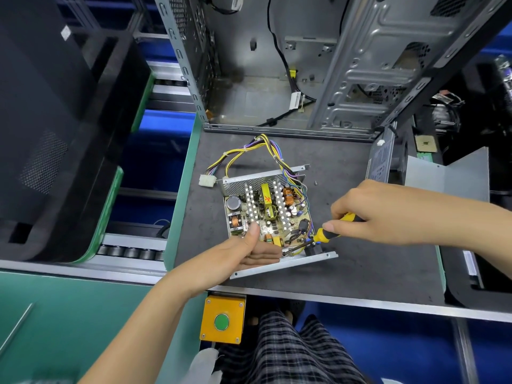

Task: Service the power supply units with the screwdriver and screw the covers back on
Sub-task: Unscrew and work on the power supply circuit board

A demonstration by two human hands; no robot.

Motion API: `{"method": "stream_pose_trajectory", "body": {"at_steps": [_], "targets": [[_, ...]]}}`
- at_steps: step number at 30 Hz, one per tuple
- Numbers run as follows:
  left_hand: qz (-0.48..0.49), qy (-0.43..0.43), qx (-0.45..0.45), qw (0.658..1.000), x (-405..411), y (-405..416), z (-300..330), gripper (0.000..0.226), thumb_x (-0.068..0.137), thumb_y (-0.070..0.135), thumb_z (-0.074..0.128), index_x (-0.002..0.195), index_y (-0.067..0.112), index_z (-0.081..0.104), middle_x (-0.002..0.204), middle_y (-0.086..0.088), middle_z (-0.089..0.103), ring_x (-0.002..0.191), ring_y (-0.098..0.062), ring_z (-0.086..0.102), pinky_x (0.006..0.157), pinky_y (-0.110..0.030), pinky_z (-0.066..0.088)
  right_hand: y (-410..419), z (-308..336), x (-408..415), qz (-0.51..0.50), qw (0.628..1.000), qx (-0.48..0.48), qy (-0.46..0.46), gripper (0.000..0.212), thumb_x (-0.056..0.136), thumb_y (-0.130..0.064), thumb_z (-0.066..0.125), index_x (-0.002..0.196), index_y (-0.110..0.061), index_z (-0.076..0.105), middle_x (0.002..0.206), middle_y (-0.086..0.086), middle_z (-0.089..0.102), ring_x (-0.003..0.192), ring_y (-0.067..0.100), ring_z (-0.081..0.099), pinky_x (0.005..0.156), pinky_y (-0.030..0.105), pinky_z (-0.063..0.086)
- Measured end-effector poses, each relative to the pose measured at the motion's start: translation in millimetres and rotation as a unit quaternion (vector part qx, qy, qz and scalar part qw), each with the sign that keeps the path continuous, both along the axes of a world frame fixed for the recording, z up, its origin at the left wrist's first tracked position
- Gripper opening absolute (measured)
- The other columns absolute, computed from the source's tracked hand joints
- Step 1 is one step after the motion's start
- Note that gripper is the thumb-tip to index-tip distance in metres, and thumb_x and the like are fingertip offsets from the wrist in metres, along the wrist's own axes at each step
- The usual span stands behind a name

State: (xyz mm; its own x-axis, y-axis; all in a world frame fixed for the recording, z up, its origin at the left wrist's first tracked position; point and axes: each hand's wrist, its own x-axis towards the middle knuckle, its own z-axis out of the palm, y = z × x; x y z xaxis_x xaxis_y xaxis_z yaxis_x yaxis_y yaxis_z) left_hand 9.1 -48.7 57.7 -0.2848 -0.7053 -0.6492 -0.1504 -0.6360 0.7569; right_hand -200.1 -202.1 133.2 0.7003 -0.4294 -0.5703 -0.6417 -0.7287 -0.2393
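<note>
An opened power supply unit [270, 209] lies on the dark work mat [360, 261], its circuit board, heatsinks and coils exposed. A bundle of yellow and purple wires [249, 151] runs from it to a white connector [207, 180]. My left hand [249, 252] holds the unit's near edge, thumb on the board and straight fingers along the front wall. My right hand [388, 214] grips a yellow and black screwdriver [324, 235], whose tip points into the board's near right corner. A loose screw [316, 183] lies on the mat to the right. A grey metal cover [381, 162] stands at the mat's right edge.
An open grey computer case [291, 65] stands behind the mat. A black case [55, 134] fills the left on green conveyor trays. A yellow box with a green button [222, 322] hangs below the table edge. A grey bent panel [448, 178] sits at the right.
</note>
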Motion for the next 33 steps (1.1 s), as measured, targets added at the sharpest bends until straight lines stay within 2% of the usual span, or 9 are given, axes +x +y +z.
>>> {"method": "stream_pose_trajectory", "body": {"at_steps": [3, 7, 13, 18, 21, 24, 27, 31, 33], "targets": [[-0.021, -0.009, 0.000, 1.000, -2.4, -3.0, 2.2, 0.079, 0.087, 0.065, 0.011, 0.135, 0.024, 0.058, 0.131, 0.015, 0.063, 0.118, 0.008, 0.056, 0.104, -0.008, 0.037, 0.2, 2.4, -0.7, 0.008, 1.000, -0.015, 0.005, 0.040, 0.091, -0.056, 0.044, 0.063, -0.029, 0.051, 0.044, -0.006, 0.045, 0.043, 0.008, 0.040, 0.048, 0.026, 0.035], [-0.058, -0.026, -0.002, 0.998, -3.5, -6.4, 4.0, 0.080, 0.085, 0.067, 0.010, 0.137, 0.028, 0.057, 0.135, 0.021, 0.058, 0.120, 0.014, 0.051, 0.100, -0.001, 0.033, -0.7, 5.1, -2.4, 0.004, 1.000, -0.028, 0.000, 0.041, 0.091, -0.056, 0.044, 0.060, -0.029, 0.048, 0.042, -0.009, 0.046, 0.042, 0.007, 0.041, 0.045, 0.024, 0.030], [-0.052, -0.003, 0.011, 0.999, -0.8, -3.0, 6.1, 0.078, 0.084, 0.069, 0.011, 0.137, 0.033, 0.055, 0.134, 0.024, 0.058, 0.121, 0.015, 0.049, 0.102, -0.002, 0.032, 1.0, 6.1, -1.7, 0.006, 1.000, -0.030, -0.004, 0.037, 0.093, -0.053, 0.044, 0.068, -0.028, 0.054, 0.043, -0.004, 0.037, 0.043, 0.008, 0.039, 0.044, 0.023, 0.027], [-0.049, -0.006, 0.012, 0.999, -0.5, -2.7, 6.0, 0.079, 0.084, 0.069, 0.010, 0.137, 0.032, 0.055, 0.134, 0.023, 0.058, 0.119, 0.016, 0.050, 0.095, 0.003, 0.033, 1.4, 8.6, -4.2, 0.001, 1.000, -0.020, 0.001, 0.040, 0.092, -0.054, 0.042, 0.066, -0.027, 0.054, 0.045, -0.003, 0.040, 0.045, 0.009, 0.041, 0.049, 0.027, 0.035], [-0.048, -0.006, 0.012, 0.999, -0.7, -3.5, 5.9, 0.080, 0.083, 0.069, 0.010, 0.138, 0.031, 0.054, 0.134, 0.022, 0.058, 0.119, 0.016, 0.050, 0.095, 0.003, 0.033, 0.3, 9.5, -7.1, -0.002, 1.000, -0.016, 0.012, 0.042, 0.092, -0.054, 0.042, 0.063, -0.025, 0.052, 0.046, -0.009, 0.047, 0.050, 0.002, 0.045, 0.052, 0.030, 0.036], [-0.046, -0.005, 0.010, 0.999, -0.7, -3.1, 5.5, 0.081, 0.081, 0.070, 0.010, 0.137, 0.031, 0.055, 0.134, 0.022, 0.059, 0.120, 0.015, 0.050, 0.098, 0.001, 0.033, 1.8, 8.9, -7.4, 0.001, 1.000, -0.015, 0.027, 0.043, 0.093, -0.054, 0.042, 0.063, -0.024, 0.051, 0.048, -0.003, 0.043, 0.047, 0.010, 0.041, 0.056, 0.034, 0.043], [-0.044, -0.007, 0.009, 0.999, -0.6, -2.1, 6.1, 0.080, 0.083, 0.069, 0.010, 0.137, 0.031, 0.055, 0.133, 0.023, 0.059, 0.119, 0.016, 0.050, 0.096, 0.002, 0.033, 3.7, 8.9, -6.7, 0.000, 0.999, -0.024, 0.027, 0.041, 0.093, -0.054, 0.041, 0.068, -0.024, 0.054, 0.051, -0.004, 0.041, 0.048, 0.008, 0.040, 0.056, 0.033, 0.042], [-0.035, -0.008, 0.004, 0.999, -0.7, -0.4, 7.2, 0.077, 0.083, 0.071, 0.011, 0.132, 0.036, 0.059, 0.131, 0.025, 0.060, 0.122, 0.011, 0.051, 0.105, -0.009, 0.033, 4.6, 11.8, -9.0, 0.004, 0.998, -0.043, 0.038, 0.040, 0.093, -0.056, 0.038, 0.064, -0.029, 0.047, 0.056, -0.006, 0.041, 0.053, 0.008, 0.043, 0.052, 0.028, 0.038], [-0.036, -0.015, 0.004, 0.999, -1.1, -0.9, 8.3, 0.076, 0.084, 0.071, 0.010, 0.130, 0.037, 0.061, 0.131, 0.025, 0.060, 0.122, 0.011, 0.051, 0.111, -0.017, 0.032, 5.7, 13.0, -10.4, 0.009, 0.997, -0.061, 0.051, 0.039, 0.093, -0.057, 0.036, 0.072, -0.029, 0.052, 0.061, -0.007, 0.045, 0.060, 0.012, 0.050, 0.052, 0.026, 0.036]]}}
